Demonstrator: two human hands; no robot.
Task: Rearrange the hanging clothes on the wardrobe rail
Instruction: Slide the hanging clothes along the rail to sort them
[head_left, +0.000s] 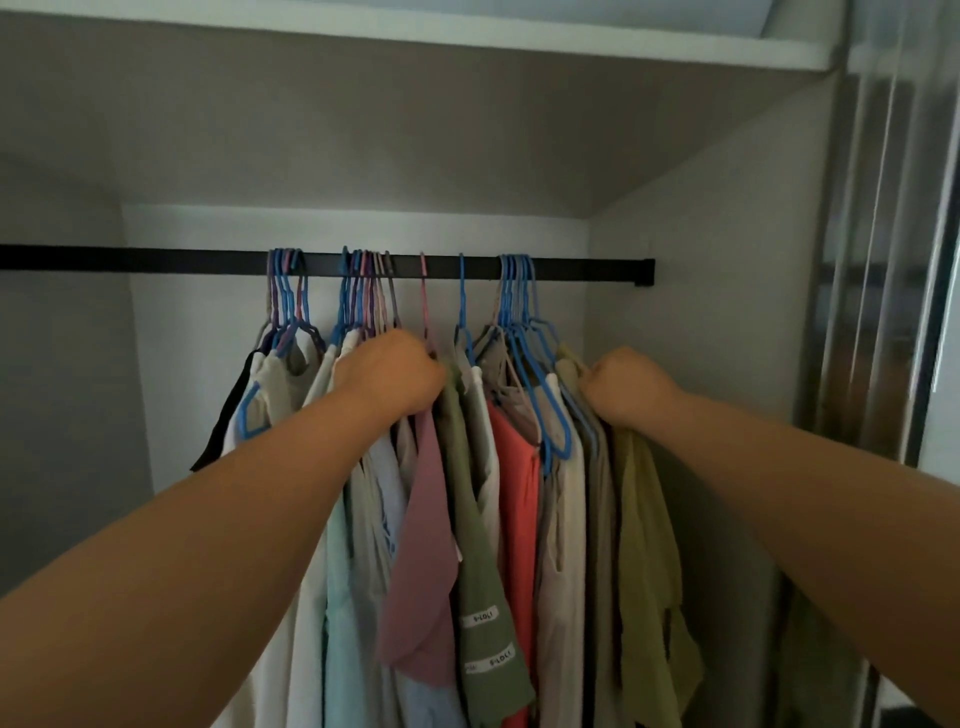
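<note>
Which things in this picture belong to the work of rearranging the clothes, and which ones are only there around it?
Part of the job:
black rail
hangers
hanging clothes
left hand, gripping among the clothes
right hand, gripping at the olive garment

Only there:
white shelf above
wardrobe side wall

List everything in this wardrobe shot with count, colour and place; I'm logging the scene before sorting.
rail: one, black, across the wardrobe
hangers: many, mostly blue, some pink or purple, bunched on the rail
pink garment: one, dusty pink, centre
green garment with labels: one, olive, right of the pink
orange garment: one, coral, centre-right
yellow-green garment: one, far right
pale garments: several, white, beige, mint, left
shelf: one, white, above
left hand: gripping centre clothes
right hand: gripping right-end clothes
</note>
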